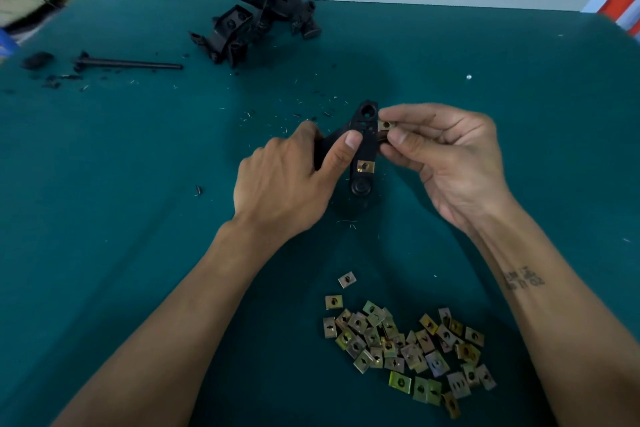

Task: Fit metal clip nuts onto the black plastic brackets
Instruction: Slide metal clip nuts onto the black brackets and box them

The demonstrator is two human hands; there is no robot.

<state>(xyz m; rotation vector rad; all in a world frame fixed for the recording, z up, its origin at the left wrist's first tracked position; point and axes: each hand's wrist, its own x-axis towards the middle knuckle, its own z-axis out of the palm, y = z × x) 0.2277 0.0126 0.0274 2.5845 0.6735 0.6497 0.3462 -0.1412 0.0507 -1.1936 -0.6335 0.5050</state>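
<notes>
no brand or label can be read on any part. a tattoo (pixel 523 278) with small lettering sits on the right forearm; its characters are too blurred to read.

one black bracket (pixel 364 146) is held above the green table (pixel 138 184), near its middle. the left hand (pixel 291 180) grips the bracket, thumb lying across its front face, fingers curled behind it. one fitted clip nut (pixel 364 167) is seated on the lower part of the bracket, just above a round boss at its bottom end. the right hand (pixel 446 156) pinches one held clip nut (pixel 385 124) between thumb and forefinger, touching the bracket's right edge near its upper end.

a pile of loose clip nuts (pixel 408 350) lies on the table near the person, between the forearms and closer to the right one; several dozen, overlapping, exact count not determinable. two nuts lie apart at its upper left edge.

at the far edge, a heap of black brackets (pixel 259 17) rests against the wall; the count cannot be told. to its left lies one black rod (pixel 128 63), and one small black lump (pixel 36 60) beyond it. black crumbs and pale slivers are scattered over the cloth.
</notes>
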